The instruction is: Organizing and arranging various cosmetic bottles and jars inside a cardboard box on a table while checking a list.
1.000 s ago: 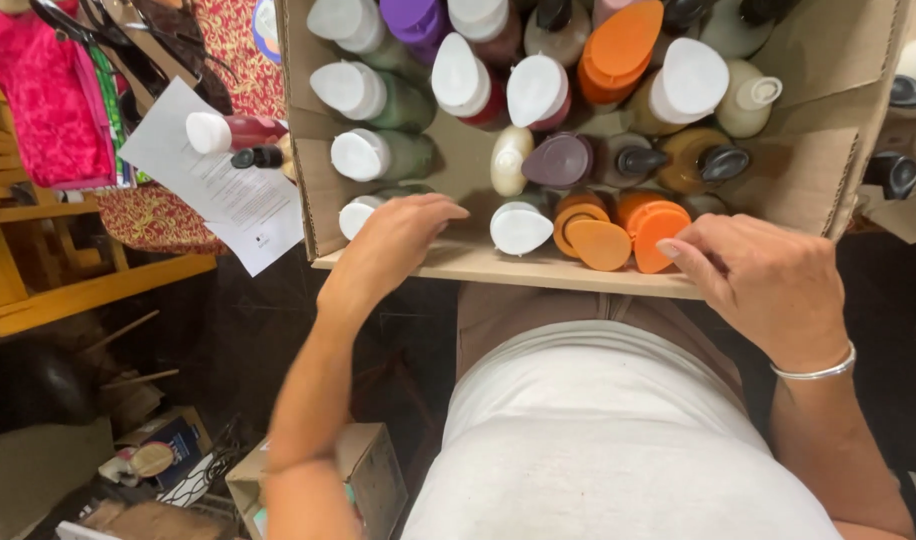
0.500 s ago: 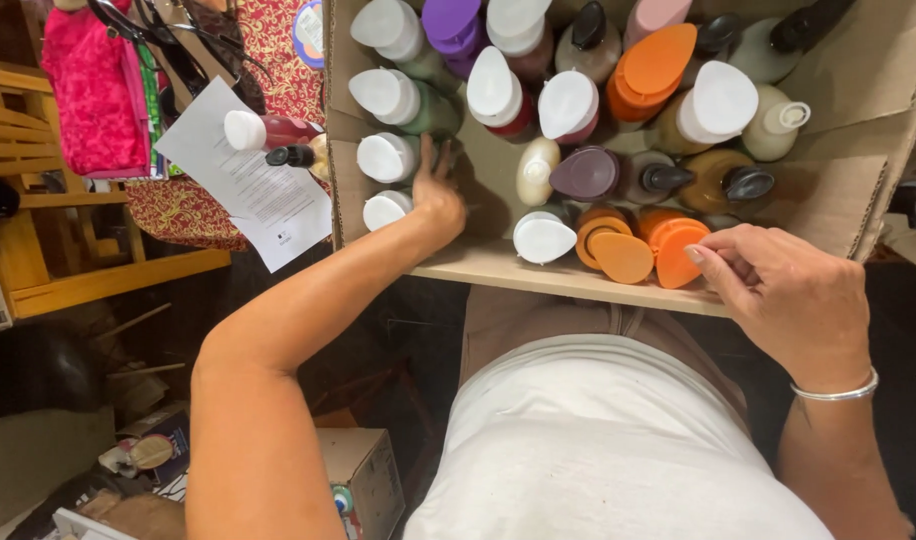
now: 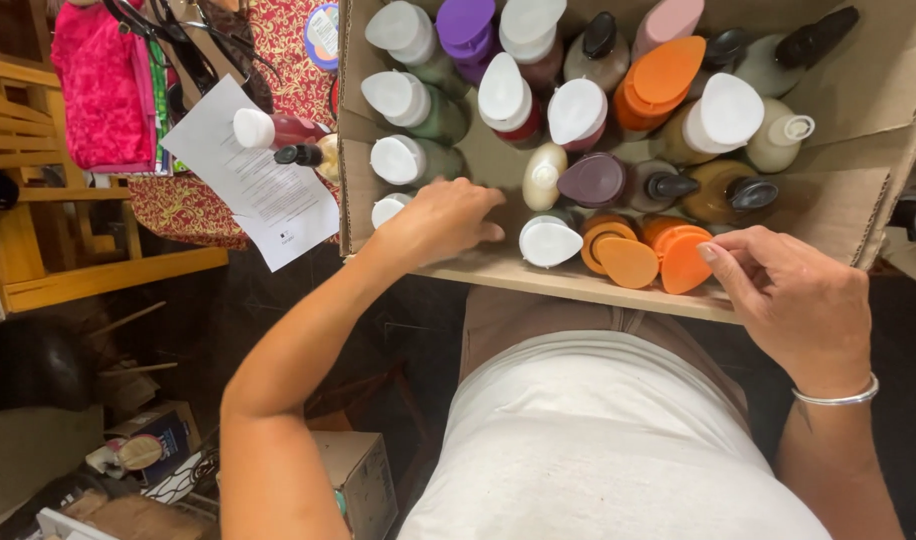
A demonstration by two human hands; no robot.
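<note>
Left hand pulled back from half a second ago: then stretched deep among the bottles near the left wall of the cardboard box, now lying over the near-left part of the box floor, knuckles up, fingers curled loosely downward. Nothing seen held in that grip; whether the fingertips close on anything underneath cannot be told. Just beside it on the left, a small white cap, partly covered by the wrist. Just beyond the fingers, a cream bottle and a white flip cap.

Right hand hardly shifted since the earlier frames, resting at the near edge of the box by its right corner, fingers bent, thumb and forefinger drawn close together but pinching nothing visible. Silver bracelet on that wrist. Just left of those fingers, touching or nearly so, the orange caps, lying in the front row where they lay before.

Box placed close in front of the body, packed with bottles lying caps toward the camera: white, purple, orange, pink and black tops. Rows seemingly unchanged from a second ago.

Outside the box on the left, a sheet of paper on red patterned cloth, with a white-capped bottle on it. Further left, a yellow wooden frame.
</note>
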